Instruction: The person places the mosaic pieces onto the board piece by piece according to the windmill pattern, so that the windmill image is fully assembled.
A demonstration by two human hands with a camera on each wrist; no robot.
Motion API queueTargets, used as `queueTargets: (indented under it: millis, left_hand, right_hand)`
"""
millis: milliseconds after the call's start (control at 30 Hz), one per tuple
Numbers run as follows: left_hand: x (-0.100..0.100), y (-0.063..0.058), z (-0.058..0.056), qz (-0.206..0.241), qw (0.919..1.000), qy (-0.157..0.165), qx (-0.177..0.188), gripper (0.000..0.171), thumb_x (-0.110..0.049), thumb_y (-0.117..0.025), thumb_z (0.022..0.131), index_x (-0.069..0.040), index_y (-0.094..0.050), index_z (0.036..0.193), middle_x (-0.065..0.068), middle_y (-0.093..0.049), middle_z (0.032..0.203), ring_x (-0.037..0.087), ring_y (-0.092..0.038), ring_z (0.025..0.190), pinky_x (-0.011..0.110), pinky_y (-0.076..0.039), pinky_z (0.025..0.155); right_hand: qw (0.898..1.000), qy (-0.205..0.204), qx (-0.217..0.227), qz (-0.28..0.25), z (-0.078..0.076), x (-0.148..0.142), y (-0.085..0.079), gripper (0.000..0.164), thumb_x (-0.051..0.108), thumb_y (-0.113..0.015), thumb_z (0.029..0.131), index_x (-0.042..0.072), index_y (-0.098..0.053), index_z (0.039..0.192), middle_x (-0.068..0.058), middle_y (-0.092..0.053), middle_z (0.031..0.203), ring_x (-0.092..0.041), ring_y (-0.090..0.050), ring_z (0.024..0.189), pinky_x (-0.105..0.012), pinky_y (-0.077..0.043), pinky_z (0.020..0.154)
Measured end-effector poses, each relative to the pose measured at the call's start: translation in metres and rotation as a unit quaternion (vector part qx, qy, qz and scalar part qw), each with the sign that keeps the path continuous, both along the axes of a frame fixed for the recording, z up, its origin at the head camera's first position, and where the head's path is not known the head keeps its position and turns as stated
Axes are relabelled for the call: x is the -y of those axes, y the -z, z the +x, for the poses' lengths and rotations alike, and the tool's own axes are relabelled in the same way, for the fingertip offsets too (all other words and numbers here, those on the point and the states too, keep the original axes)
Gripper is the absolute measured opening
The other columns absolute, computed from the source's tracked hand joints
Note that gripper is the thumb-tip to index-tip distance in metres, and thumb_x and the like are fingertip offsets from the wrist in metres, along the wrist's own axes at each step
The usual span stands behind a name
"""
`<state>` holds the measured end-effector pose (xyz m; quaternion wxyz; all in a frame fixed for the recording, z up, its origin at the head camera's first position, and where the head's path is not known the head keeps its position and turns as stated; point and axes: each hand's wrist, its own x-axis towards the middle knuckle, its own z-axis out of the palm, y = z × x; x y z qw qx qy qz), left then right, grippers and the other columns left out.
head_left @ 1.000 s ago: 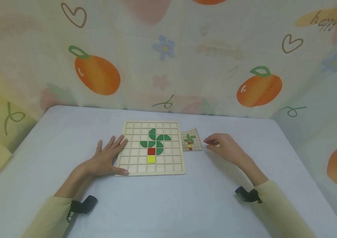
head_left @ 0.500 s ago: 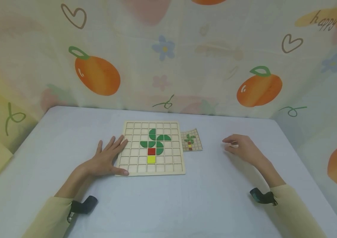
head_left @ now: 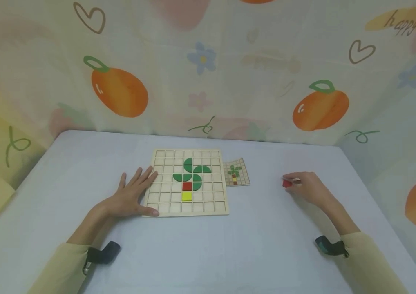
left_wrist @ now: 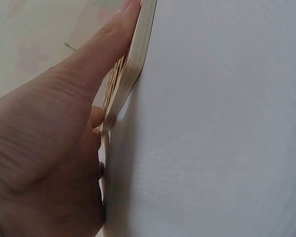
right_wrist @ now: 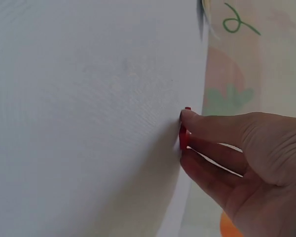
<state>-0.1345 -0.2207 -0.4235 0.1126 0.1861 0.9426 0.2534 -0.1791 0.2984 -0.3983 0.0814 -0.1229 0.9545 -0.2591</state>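
My left hand (head_left: 128,198) lies with spread, straight fingers on the left edge of a wooden grid board (head_left: 211,204); in the left wrist view the thumb (left_wrist: 106,47) rests along the board's rim. Green quarter-round pieces (head_left: 197,182) form a pinwheel in the board's cells. Below them sit a red square tile (head_left: 187,186) and a yellow square tile (head_left: 186,196). Out to the right, my right hand (head_left: 309,188) pinches another red tile (head_left: 287,183) between thumb and fingers, close over the table; the right wrist view shows this red tile (right_wrist: 183,136) edge-on.
A small pattern card (head_left: 237,173) with the same pinwheel picture lies against the board's right side. The white table (head_left: 208,253) ends at a fruit-print cloth (head_left: 230,81) behind. Dark wrist cameras (head_left: 103,252) sit on both sleeves.
My right hand has moved right, away from the card, and now a red tile shows in its fingers. The left hand and the board have stayed in place.
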Motion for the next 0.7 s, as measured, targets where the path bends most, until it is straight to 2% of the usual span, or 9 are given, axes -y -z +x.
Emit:
queueTargets:
  millis: [200,533,700]
  left_hand:
    - [0.001,0.0,0.0,0.001,1.0,0.001,0.0,0.12,-0.062,-0.078,0.069,-0.006,-0.019,0.156,0.017,-0.005,0.164,0.044,0.006,0.148,0.066,0.017,0.109]
    - [0.001,0.001,0.0,-0.001,1.0,0.001,0.001,0.12,-0.062,-0.078,0.069,-0.006,-0.018,0.157,0.016,-0.004,0.164,0.043,0.007,0.148,0.066,0.017,0.109]
    - [0.002,0.0,0.0,-0.001,1.0,0.002,0.002,0.119,-0.061,-0.078,0.069,-0.006,-0.018,0.156,0.016,-0.004,0.164,0.043,0.007,0.148,0.067,0.016,0.109]
  right_hand:
    - [0.999,-0.017,-0.032,0.001,-0.002,0.001,0.001,0.029,0.0,-0.071,0.086,-0.004,-0.069,0.114,-0.019,-0.069,0.107,-0.035,-0.065,0.097,-0.048,-0.055,0.084]
    - [0.999,-0.029,-0.039,0.002,-0.006,0.0,-0.005,0.023,0.0,-0.076,0.082,-0.003,-0.073,0.105,-0.013,-0.072,0.095,-0.03,-0.066,0.09,-0.047,-0.056,0.081]
    - [0.999,-0.023,-0.032,0.005,-0.006,0.001,-0.01,0.018,0.004,-0.075,0.084,-0.002,-0.074,0.101,-0.006,-0.073,0.088,-0.022,-0.067,0.08,-0.036,-0.057,0.074]
